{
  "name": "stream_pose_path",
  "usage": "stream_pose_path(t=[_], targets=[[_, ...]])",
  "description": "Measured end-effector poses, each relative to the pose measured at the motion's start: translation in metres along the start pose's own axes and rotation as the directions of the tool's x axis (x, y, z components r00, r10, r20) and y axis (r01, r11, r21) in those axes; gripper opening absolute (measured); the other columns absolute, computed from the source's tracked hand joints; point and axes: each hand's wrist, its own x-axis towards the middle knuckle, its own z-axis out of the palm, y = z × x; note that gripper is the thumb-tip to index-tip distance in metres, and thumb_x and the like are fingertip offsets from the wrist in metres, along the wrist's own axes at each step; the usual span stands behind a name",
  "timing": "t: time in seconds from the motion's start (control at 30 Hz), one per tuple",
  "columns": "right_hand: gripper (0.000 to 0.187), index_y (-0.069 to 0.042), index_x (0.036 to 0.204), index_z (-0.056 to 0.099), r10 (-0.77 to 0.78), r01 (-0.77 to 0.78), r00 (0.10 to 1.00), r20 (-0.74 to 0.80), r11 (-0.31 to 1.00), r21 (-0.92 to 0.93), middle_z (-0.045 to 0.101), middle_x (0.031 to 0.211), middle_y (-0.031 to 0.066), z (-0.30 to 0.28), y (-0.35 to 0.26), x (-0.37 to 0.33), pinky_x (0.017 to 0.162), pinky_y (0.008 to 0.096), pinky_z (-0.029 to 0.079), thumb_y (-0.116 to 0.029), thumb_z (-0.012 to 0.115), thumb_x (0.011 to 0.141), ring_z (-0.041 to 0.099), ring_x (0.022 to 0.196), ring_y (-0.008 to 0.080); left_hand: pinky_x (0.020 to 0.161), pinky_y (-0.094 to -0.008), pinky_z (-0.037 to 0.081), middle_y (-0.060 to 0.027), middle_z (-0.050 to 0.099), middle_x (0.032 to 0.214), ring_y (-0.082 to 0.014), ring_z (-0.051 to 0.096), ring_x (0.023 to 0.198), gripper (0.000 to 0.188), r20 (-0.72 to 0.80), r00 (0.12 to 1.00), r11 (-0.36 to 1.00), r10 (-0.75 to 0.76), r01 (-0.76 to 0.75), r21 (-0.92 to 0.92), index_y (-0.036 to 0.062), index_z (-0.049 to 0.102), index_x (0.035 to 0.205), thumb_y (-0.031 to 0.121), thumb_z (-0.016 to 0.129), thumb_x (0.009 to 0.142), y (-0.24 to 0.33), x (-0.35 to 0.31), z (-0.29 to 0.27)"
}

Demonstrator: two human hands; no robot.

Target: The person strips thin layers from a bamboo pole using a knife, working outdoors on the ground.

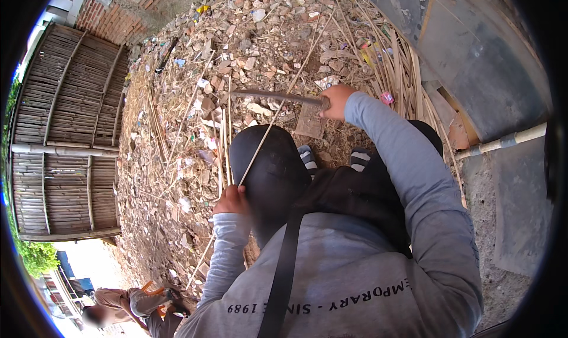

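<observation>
My right hand [338, 101] is closed round the handle of a long machete [260, 93], its dark blade pointing left. Fingers of my left hand [232, 201] are wrapped on the near end of a long thin bamboo strip [266, 134]. From there the strip slants away to the far right, past my left knee. Blade and strip cross in view; whether they touch I cannot tell. Several pale bamboo strips [225, 151] stick up just beyond my left hand.
Stones and litter cover the ground [248, 54]. Split bamboo lengths [408, 72] lie at the far right by grey panels [473, 54]. A bamboo slat structure [65, 95] stands left, near a brick wall [112, 18]. Another person [136, 308] is at the lower left.
</observation>
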Motion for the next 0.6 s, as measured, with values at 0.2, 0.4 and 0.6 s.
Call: stream_pose_path(t=[0.2, 0.4, 0.6], targets=[[0.039, -0.006, 0.099, 0.067, -0.027, 0.022, 0.998, -0.052, 0.996, -0.090, 0.068, 0.090, 0.0177, -0.003, -0.023, -0.012, 0.080, 0.0425, 0.051, -0.035, 0.074, 0.074, 0.065, 0.089, 0.0352, 0.060, -0.0530, 0.046, -0.0221, 0.061, 0.079, -0.0454, 0.059, 0.069, 0.029, -0.058, 0.997, 0.997, 0.048, -0.052, -0.057, 0.0032, 0.056, 0.084, 0.028, 0.046, 0.096, -0.007, -0.002, -0.002], [0.044, -0.006, 0.105, 0.066, 0.062, -0.062, 0.996, 0.067, 0.998, 0.005, 0.067, 0.090, 0.0185, -0.003, 0.003, 0.005, 0.081, 0.0415, 0.051, -0.035, 0.074, 0.072, 0.065, 0.090, 0.0349, 0.059, -0.0519, 0.045, -0.0219, 0.060, 0.077, -0.0449, 0.058, 0.068, 0.028, -0.057, 0.997, 0.993, 0.051, -0.057, -0.105, 0.0025, 0.056, 0.083, 0.026, 0.047, 0.096, -0.003, -0.001, -0.002], [0.044, -0.007, 0.105, 0.065, 0.006, -0.011, 0.999, -0.044, 0.993, -0.114, 0.067, 0.089, 0.0186, 0.000, -0.012, -0.006, 0.081, 0.0416, 0.051, -0.034, 0.074, 0.072, 0.065, 0.090, 0.0345, 0.059, -0.0519, 0.045, -0.0222, 0.060, 0.077, -0.0445, 0.058, 0.068, 0.028, -0.037, 0.998, 0.997, 0.043, -0.045, -0.067, 0.0030, 0.056, 0.083, 0.026, 0.047, 0.097, -0.004, 0.003, -0.011]])
